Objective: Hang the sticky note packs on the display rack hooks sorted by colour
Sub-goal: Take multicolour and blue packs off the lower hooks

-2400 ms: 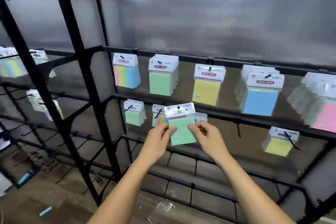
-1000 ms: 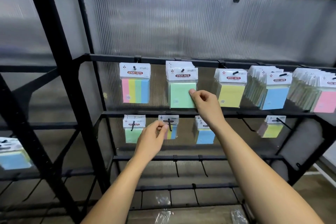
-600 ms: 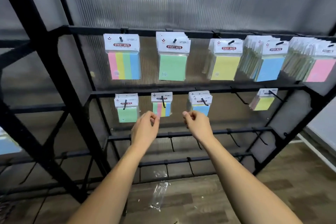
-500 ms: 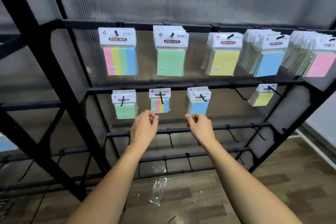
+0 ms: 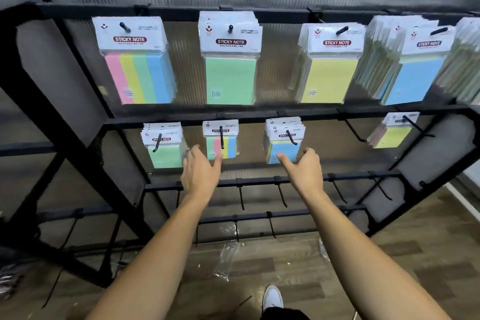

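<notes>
Sticky note packs hang in two rows on the black display rack (image 5: 65, 135). On the top bar, from the left, hang a striped pink-yellow-green-blue pack (image 5: 137, 75), a stack of green packs (image 5: 230, 78), a stack of yellow packs (image 5: 328, 78) and a thick stack of blue packs (image 5: 415, 78); further packs at the right edge are cut off by the frame. On the bar below hang smaller green packs (image 5: 166, 154), a small striped pack (image 5: 224, 147), small blue packs (image 5: 283, 150) and, well apart to the right, a small yellow pack (image 5: 392, 135), with a bare hook (image 5: 354, 134) between the last two.

The left hand (image 5: 200, 174) is held out below the lower row, fingers relaxed and spread, holding nothing; its fingertips lie between the small green packs and the small striped pack. The right hand (image 5: 305, 170) is likewise empty and loosely spread, its thumb pointing left just under the small blue packs.

Lower bars carry more bare hooks. On the wooden floor (image 5: 389, 254) beneath lie a clear plastic wrapper (image 5: 227, 258) and, at the bottom edge, a white shoe (image 5: 271, 297).
</notes>
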A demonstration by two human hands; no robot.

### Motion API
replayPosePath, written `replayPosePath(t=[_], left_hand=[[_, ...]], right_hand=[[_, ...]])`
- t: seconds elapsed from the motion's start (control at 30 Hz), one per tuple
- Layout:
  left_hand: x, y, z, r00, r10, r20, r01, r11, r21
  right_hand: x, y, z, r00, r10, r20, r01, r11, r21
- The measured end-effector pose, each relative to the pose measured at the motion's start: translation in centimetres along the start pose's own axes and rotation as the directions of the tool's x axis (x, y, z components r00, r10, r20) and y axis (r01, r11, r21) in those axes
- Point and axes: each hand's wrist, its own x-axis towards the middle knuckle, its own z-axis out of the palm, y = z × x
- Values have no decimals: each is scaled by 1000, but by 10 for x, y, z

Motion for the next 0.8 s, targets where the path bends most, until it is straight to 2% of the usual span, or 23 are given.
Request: replayPosePath(t=[0.17, 0.43, 0.63, 0.8], left_hand=[[22, 8, 12, 998, -58, -4, 58, 997, 50], [31, 9, 14, 1000, -24, -7, 25, 984, 175], [12, -10, 8, 997, 50, -60, -49, 999, 12], [-8, -17, -4, 995, 100, -15, -101, 994, -32]], right_hand=[[24, 2, 6, 998, 22, 52, -21, 999, -28], [23, 5, 8, 998, 34, 45, -32, 999, -40], [-1, 11, 1, 999, 40, -10, -39, 998, 42], [-29, 12, -8, 999, -52, -13, 53, 993, 102]])
